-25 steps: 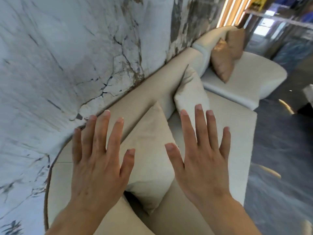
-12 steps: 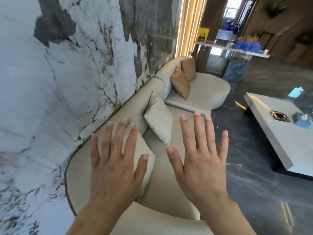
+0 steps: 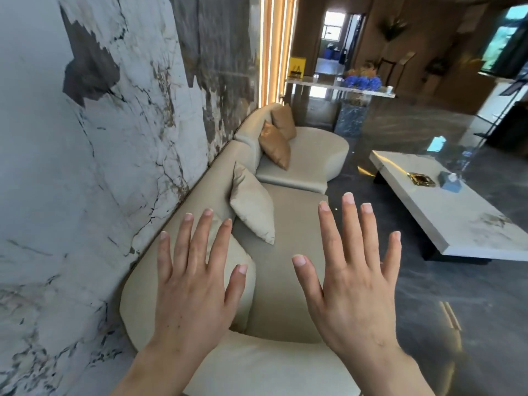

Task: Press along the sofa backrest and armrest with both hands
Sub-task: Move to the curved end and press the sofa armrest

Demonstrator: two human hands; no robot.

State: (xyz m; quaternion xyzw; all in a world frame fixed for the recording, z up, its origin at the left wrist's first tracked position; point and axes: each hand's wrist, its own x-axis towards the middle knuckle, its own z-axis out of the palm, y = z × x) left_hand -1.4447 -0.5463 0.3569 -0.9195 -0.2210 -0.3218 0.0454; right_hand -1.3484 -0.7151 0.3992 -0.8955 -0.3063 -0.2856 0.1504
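Note:
A long beige sofa runs along the marble wall; its backrest (image 3: 208,181) follows the wall and its rounded armrest (image 3: 257,364) lies right below me. My left hand (image 3: 194,284) is held palm down with fingers spread, in the air over the near beige cushion (image 3: 245,290) and the backrest's near end. My right hand (image 3: 351,281) is also spread and empty, over the seat (image 3: 285,252) and its front edge. Neither hand visibly touches the sofa.
A second beige cushion (image 3: 251,207) leans on the backrest further along, and two tan cushions (image 3: 275,144) sit on the far curved section. A low white marble table (image 3: 445,215) with a tissue box stands to the right on dark glossy floor. Marble wall (image 3: 100,167) at left.
The view has lifted and pulled back, showing more of the room and the table. Both hands stay spread and open; they have moved a little further apart.

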